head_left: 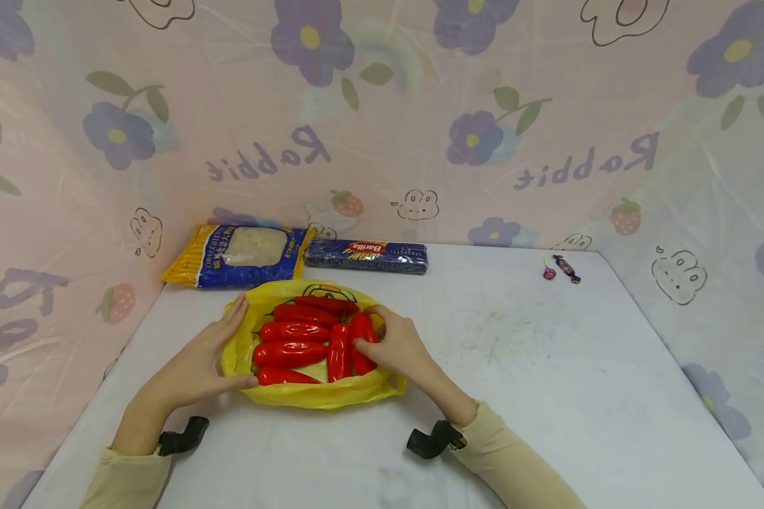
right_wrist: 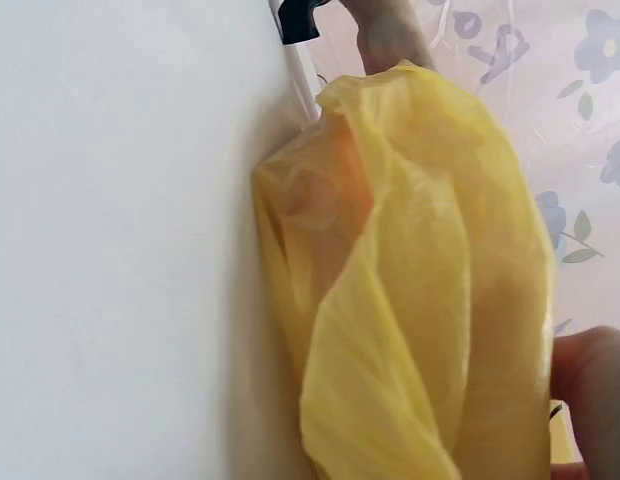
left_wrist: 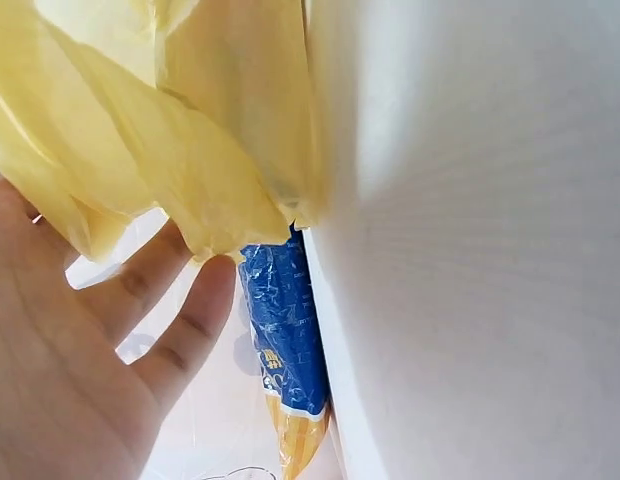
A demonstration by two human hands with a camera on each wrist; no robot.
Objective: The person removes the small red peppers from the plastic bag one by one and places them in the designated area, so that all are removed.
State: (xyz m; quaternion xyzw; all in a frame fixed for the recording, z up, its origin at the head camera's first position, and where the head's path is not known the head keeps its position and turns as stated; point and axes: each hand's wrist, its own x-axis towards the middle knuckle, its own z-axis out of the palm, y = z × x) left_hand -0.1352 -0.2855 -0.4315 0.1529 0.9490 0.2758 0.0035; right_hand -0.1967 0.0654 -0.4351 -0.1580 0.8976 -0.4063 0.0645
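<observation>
Furthest left, we see the printed plastic sheet (head_left: 70, 212) that walls the space, pale pink with purple flowers, strawberries and the word "Rabbit" showing through mirrored. Against it lies a crinkly blue and yellow pasta bag (head_left: 242, 254) with a clear window, and beside it a long, dark blue spaghetti packet (head_left: 366, 256), both flat at the back edge of the white surface (head_left: 547, 367), which looks matt and faintly scuffed.

Next comes our left hand (head_left: 204, 360), fingers (left_wrist: 205, 320) straight and relaxed, laid flat against the left rim of a thin, glossy yellow plastic bag (head_left: 318, 392). The left wrist view shows the film bunched in soft folds just above those fingers. The bag lies open on the surface, and in it sit smooth, shiny red peppers (head_left: 293, 343), long and tapered, most lying crosswise and a couple lengthwise.

Our right hand (head_left: 397, 346) rests on the right side of the bag, its fingers curled round the rightmost peppers. The right wrist view shows only the crumpled yellow film and a fingertip.

Far right, near the back, two small wrapped candies (head_left: 560, 268) lie well apart from the bag.
</observation>
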